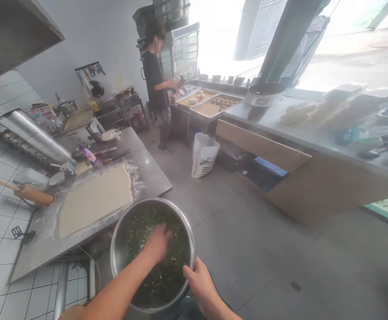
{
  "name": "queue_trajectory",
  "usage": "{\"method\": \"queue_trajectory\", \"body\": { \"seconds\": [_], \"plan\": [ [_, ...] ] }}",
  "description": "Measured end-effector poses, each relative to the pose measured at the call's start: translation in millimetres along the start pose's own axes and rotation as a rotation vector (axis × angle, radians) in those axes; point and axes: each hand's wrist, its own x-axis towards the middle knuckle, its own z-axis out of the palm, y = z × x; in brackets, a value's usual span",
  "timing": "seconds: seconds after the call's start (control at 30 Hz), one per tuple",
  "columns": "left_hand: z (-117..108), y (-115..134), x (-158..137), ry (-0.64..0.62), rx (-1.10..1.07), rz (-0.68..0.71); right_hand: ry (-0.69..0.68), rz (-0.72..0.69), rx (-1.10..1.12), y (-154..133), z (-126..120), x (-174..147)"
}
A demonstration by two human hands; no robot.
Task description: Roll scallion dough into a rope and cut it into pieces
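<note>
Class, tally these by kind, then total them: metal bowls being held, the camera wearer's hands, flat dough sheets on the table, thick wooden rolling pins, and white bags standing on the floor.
Metal bowl: 1
Hands: 2 (left hand, right hand)
Dough sheet: 1
Thick rolling pin: 1
White bag: 1
Total: 6

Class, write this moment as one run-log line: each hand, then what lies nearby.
right hand: gripping steel bowl by rim; left hand: inside it, at green mixture; nearby: dough sheet on metal table
</note>
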Motion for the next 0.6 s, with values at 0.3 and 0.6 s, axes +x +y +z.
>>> {"method": "queue_trajectory", "body": {
  "seconds": [0.3, 0.6],
  "plan": [
    [-49, -68, 4, 0.04, 0.002, -0.161, 0.014, -0.019, -0.036, 0, -3, -14],
    [55, 13, -18, -0.088, -0.223, -0.146, 0.06, 0.095, 0.011, 24, 4, -4]
  ]
}}
